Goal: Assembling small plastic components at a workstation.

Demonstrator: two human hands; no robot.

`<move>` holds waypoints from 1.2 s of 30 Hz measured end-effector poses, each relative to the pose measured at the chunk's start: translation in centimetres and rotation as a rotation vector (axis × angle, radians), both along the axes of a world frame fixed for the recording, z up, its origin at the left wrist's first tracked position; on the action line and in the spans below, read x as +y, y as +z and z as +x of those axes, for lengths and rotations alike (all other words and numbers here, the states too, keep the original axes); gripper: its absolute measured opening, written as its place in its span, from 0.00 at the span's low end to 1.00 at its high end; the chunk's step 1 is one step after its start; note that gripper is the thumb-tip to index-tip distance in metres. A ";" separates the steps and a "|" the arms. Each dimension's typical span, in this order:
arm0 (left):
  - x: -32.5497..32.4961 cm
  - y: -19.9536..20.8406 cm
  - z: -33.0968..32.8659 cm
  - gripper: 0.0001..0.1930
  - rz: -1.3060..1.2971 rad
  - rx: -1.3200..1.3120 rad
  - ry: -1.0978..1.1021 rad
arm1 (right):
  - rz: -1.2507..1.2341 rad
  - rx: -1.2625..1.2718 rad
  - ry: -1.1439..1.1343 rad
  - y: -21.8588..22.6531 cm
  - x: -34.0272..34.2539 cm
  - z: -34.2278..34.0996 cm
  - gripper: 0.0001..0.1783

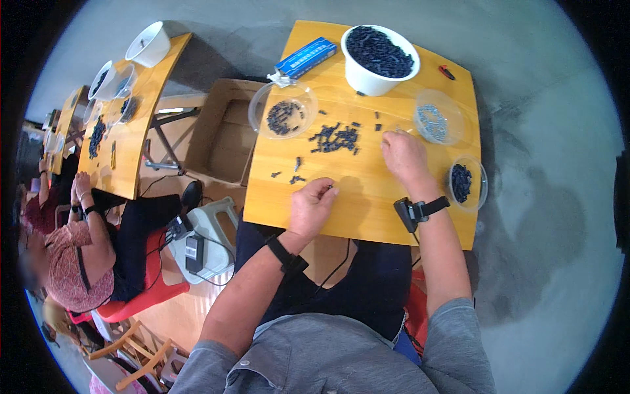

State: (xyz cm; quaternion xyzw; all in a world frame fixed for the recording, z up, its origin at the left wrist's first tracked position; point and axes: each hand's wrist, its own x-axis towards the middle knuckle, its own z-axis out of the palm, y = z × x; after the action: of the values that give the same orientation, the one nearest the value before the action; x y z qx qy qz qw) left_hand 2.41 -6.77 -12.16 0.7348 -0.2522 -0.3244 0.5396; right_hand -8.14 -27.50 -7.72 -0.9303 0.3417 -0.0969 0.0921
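Observation:
My left hand (312, 206) is closed in a pinch near the front of the wooden table (367, 210); a tiny dark bit shows at its fingertips, too small to name. Farther right, my right hand (405, 156) has its fingers pressed together, and what they hold, if anything, is hidden. Between and beyond the hands lies a loose pile of small black parts (336, 138). A few more black pieces (297, 179) lie just left of my left hand. Close to my right hand stands a clear round tub (436, 120) of small silvery pieces.
A white bucket (377, 81) full of black parts stands at the back, beside a blue box (307, 58). Clear tubs (257, 113) (482, 187) flank the work area. Red-handled pliers (446, 72) lie back right. Leftward are a cardboard box (220, 134) and a seated co-worker (82, 262).

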 end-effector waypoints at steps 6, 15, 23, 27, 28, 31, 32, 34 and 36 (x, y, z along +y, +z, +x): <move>-0.1 0.3 -0.5 0.08 -0.072 -0.133 -0.076 | -0.115 0.110 0.042 -1.0 -0.3 0.4 0.08; 1.7 1.1 -0.4 0.09 -0.113 -0.375 -0.212 | 0.143 -0.187 0.155 1.8 5.3 3.3 0.08; 3.5 1.5 0.9 0.09 -0.080 -0.214 -0.250 | 0.340 -0.184 0.305 -0.3 8.4 7.0 0.09; 3.1 1.1 1.4 0.08 -0.045 -0.061 -0.189 | 0.388 -0.205 0.248 -0.8 9.1 7.7 0.09; 3.0 0.8 1.4 0.08 -0.091 -0.023 -0.166 | 0.406 -0.217 0.262 -0.7 9.2 7.6 0.09; 3.1 1.2 1.5 0.08 -0.043 -0.022 -0.179 | 0.418 -0.245 0.258 -0.9 8.5 6.4 0.08; 3.1 1.0 1.3 0.08 -0.037 -0.034 -0.175 | 0.426 -0.294 0.184 -0.8 8.0 5.6 0.07; 3.1 1.6 1.3 0.09 -0.030 -0.010 -0.173 | 0.382 -0.372 0.049 -0.6 6.7 4.4 0.06; 3.1 1.7 1.4 0.09 -0.016 0.011 -0.166 | 0.346 -0.391 -0.036 0.1 4.4 2.5 0.05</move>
State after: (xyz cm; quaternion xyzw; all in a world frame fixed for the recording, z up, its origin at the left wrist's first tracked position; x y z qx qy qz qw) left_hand 3.81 -3.66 -10.51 0.7053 -0.3119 -0.3701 0.5181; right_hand -5.69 -23.11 -7.62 -0.8581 0.3452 -0.2167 0.3122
